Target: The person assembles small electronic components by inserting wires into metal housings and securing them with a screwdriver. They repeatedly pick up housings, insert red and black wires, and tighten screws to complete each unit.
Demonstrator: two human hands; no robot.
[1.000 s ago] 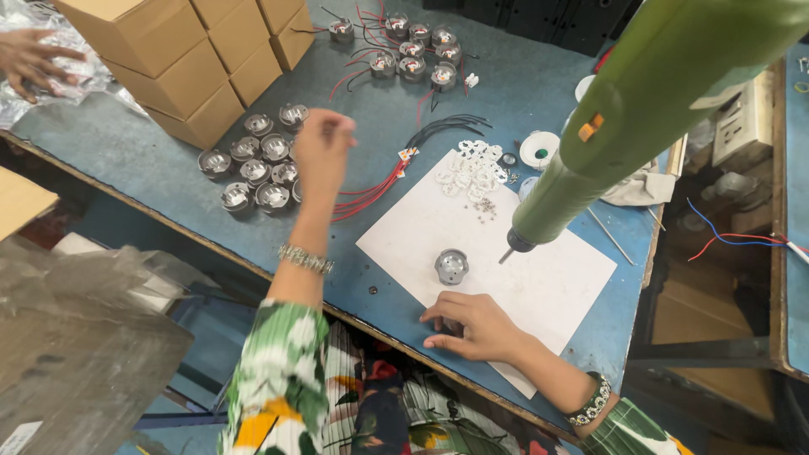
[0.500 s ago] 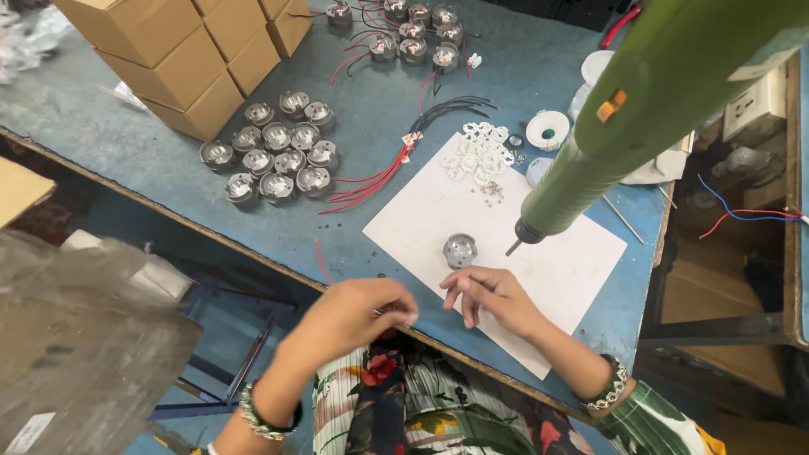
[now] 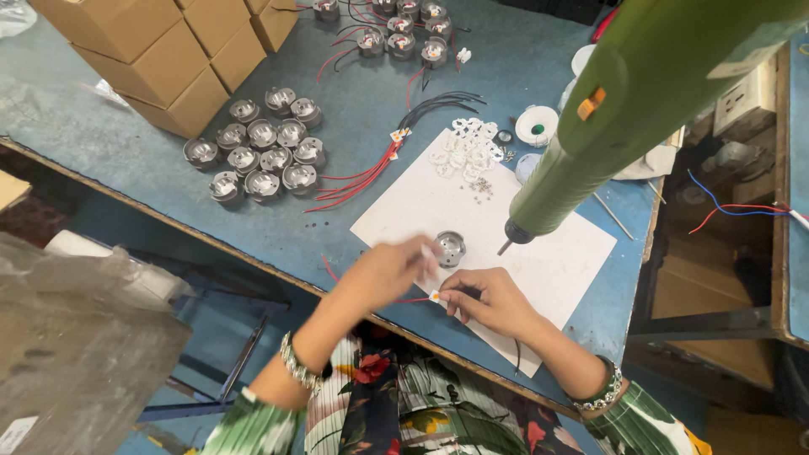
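Seen from above, a person sits at the near edge of a blue bench [image 3: 126,109], both hands over the near corner of a white sheet [image 3: 556,261]. The left hand [image 3: 383,274] has its fingers pinched shut on a small white piece, held just beside a round metal motor [image 3: 451,248] that stands on the sheet. The right hand [image 3: 489,299] has its fingers closed on the tagged end of a red wire [image 3: 417,299], which runs across the gap toward the left hand.

The step in hand looks like bringing the wire's end to the motor; the wire is between the two hands at the sheet's near corner, the motor just beyond them. The next move would call for a steady pinch and fine alignment of the wire tip with the motor, which must not slide on the paper.

A green power screwdriver [image 3: 624,118] hangs over the sheet's right side, its bit near the motor but apart from it. A bundle of wires [image 3: 362,173] lies at the sheet's left edge, a cluster of bare motors [image 3: 261,156] farther left, wired motors [image 3: 404,34] at the far edge, white plastic parts [image 3: 463,152] on the sheet's far corner, and cartons [image 3: 160,50] in the far left corner.
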